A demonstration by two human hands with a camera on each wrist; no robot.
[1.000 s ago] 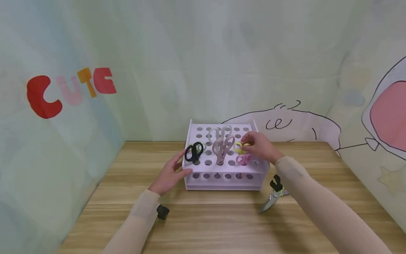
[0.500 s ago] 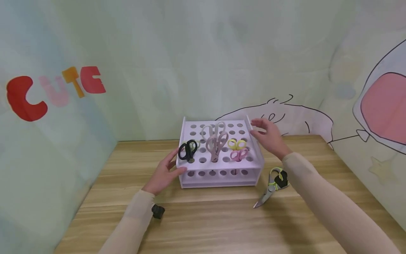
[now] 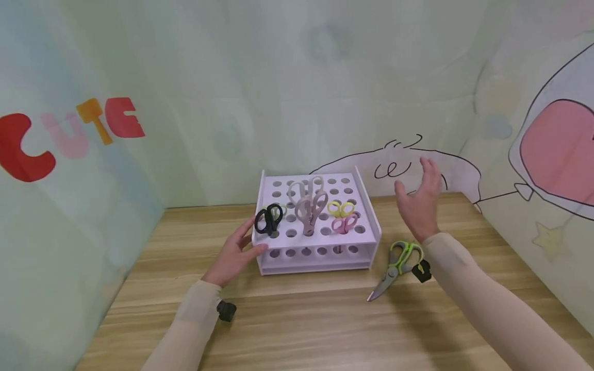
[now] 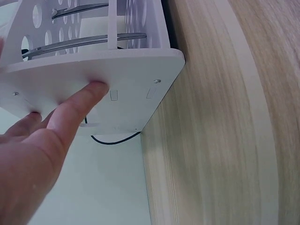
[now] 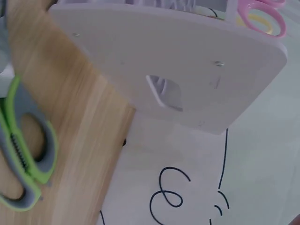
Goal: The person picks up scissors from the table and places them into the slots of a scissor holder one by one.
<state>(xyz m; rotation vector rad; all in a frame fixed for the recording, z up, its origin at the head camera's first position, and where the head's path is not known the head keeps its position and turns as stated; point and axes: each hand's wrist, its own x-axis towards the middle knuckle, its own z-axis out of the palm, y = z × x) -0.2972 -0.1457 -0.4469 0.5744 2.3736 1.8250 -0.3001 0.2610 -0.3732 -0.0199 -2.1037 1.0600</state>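
My left hand rests against the left side of a white rack with round holes. The left wrist view shows its extended fingers touching the side panel. Handles-up in the rack stand black scissors, mauve scissors, yellow scissors and pink scissors. Pale grey scissors are behind the mauve pair, and light green handles show behind the black ones. My right hand is raised right of the rack, holding nothing, thumb and fingers spread apart.
Green-and-grey scissors lie on the wooden table right of the rack, blades toward the front. A printed cloth backdrop stands behind the table. Small black devices sit at both wrists.
My right hand has let go of the yellow scissors, which now stand in the rack, and moved away to the right, opening up. The left hand stays at the rack's side.
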